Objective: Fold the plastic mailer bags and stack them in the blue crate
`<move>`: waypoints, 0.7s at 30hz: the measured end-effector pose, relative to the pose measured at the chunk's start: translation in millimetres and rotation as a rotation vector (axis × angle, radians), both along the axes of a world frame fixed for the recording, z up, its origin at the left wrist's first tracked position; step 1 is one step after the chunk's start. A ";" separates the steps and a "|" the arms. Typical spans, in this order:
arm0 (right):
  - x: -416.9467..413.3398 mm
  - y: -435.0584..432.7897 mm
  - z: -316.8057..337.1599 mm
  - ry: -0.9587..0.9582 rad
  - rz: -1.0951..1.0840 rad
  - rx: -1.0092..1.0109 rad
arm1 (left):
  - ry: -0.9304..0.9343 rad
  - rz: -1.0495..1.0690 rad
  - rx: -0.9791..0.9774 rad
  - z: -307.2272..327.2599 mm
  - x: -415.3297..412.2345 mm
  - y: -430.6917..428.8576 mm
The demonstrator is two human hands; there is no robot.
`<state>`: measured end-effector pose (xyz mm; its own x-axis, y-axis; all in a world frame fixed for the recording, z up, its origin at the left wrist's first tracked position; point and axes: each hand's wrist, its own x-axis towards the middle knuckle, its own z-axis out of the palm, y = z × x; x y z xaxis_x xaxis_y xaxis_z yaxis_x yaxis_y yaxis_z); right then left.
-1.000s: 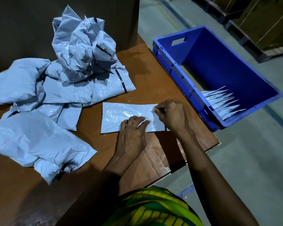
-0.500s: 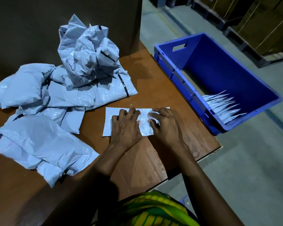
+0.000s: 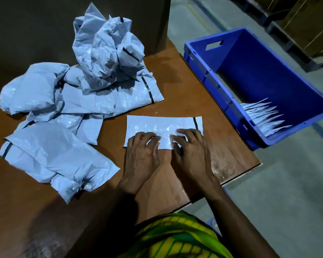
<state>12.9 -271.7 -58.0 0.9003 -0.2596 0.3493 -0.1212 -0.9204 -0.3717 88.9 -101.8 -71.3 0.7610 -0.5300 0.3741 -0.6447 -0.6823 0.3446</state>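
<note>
Pressing mailer bag (image 3: 162,124) onto table (image 3: 177,81) with left hand (image 3: 141,155) and right hand (image 3: 191,155), fingers (image 3: 189,135) spread; near blue crate (image 3: 268,77) holding folded bags (image 3: 263,116).

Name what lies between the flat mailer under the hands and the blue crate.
In the head view, only bare brown table lies between the flat mailer and the blue crate.

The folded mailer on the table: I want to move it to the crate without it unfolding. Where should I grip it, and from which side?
Probably the right short end, beside the black strip, coming from the blue crate side. The folded mailer lies flat on the table, so only an edge can be pinched; that end is nearest the crate, with the right hand close by.
</note>
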 end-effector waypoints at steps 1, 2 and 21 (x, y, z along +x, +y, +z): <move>1.7 1.2 2.4 0.003 0.006 -0.005 | 0.020 -0.002 -0.012 -2.1 0.1 0.8; 2.6 2.5 3.7 -0.002 0.011 -0.006 | 0.034 -0.011 -0.029 -2.6 1.4 1.9; 50.2 8.4 1.3 0.054 0.189 0.063 | 0.108 0.072 -0.164 -3.3 5.4 31.3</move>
<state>63.1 -263.3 -56.8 0.9520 -0.1042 0.2878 0.0302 -0.9036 -0.4272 94.3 -70.4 -74.7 0.8350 -0.4120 0.3648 -0.5498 -0.6542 0.5194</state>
